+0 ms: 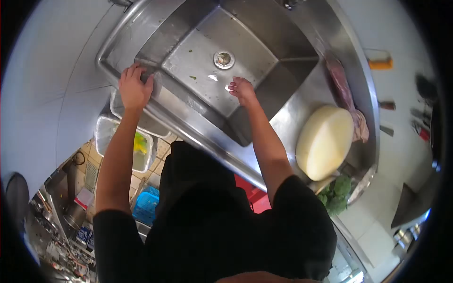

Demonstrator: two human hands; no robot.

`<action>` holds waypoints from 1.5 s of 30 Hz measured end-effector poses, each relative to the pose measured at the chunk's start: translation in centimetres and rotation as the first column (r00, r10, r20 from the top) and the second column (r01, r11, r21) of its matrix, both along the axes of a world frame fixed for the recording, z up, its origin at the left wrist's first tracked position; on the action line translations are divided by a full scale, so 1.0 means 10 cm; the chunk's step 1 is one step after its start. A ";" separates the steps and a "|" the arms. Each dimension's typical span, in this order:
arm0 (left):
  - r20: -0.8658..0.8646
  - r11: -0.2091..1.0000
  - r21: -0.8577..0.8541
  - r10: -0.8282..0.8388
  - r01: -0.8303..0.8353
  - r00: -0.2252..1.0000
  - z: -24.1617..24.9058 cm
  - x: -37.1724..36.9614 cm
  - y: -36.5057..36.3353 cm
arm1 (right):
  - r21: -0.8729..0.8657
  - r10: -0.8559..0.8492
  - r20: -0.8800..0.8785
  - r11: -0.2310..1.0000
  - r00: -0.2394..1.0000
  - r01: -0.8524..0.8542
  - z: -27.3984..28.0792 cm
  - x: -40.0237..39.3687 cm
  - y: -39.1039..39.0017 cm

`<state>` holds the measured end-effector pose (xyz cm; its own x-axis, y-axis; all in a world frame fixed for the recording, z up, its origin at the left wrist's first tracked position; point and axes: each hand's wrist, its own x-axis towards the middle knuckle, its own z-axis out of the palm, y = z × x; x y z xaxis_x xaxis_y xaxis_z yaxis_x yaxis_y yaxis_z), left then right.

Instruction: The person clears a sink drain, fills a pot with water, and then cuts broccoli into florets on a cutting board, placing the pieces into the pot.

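My left hand point(136, 87) rests on the near left corner of the steel sink point(203, 111). Its thumb stands apart from the bent fingers, and a dark patch shows between them that I cannot make out. Over the basin, right of its middle, hangs my right hand point(243, 90). Its fingers are loosely bent and slightly apart, with nothing visible in them. Below its level lies the round drain point(224, 60), which has pale bits in it. Small green scraps point(193, 78) are scattered on the wet basin floor.
On the right ledge sits a thick, round, cream-coloured block point(325, 143), beside a long pinkish bag point(340, 82). Leafy greens point(336, 194) lie nearer me. A lined bin point(123, 141), a blue basket point(146, 206) and a red container point(255, 194) are below the sink.
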<state>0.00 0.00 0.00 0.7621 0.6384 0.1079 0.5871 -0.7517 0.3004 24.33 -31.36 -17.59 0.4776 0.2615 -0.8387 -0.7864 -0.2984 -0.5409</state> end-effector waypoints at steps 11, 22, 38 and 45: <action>-0.092 0.999 -0.023 0.024 -0.026 0.995 -0.02 0.35 0.13 | -0.727 0.412 0.489 0.679 0.769 0.099 -2.28 0.64 0.73; -0.116 0.998 -0.056 0.028 -0.035 0.993 -0.03 0.32 0.18 | -0.568 -0.074 0.423 0.755 0.903 0.328 -1.89 0.55 1.09; 0.138 0.997 -0.065 0.039 -0.030 0.990 -0.20 0.15 0.17 | 0.354 -0.216 0.506 0.935 0.835 0.027 0.96 0.09 1.94; 0.032 0.988 0.045 -0.147 0.146 0.989 -0.25 -0.11 -0.68 | 0.304 -0.143 0.905 0.877 0.401 -0.373 2.42 -1.19 2.46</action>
<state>-1.10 -6.79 -2.51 0.8424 0.5142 0.1610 0.4593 -0.8415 0.2846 12.41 -6.76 6.56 0.7959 0.5463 0.2611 0.2481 0.0992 -0.9637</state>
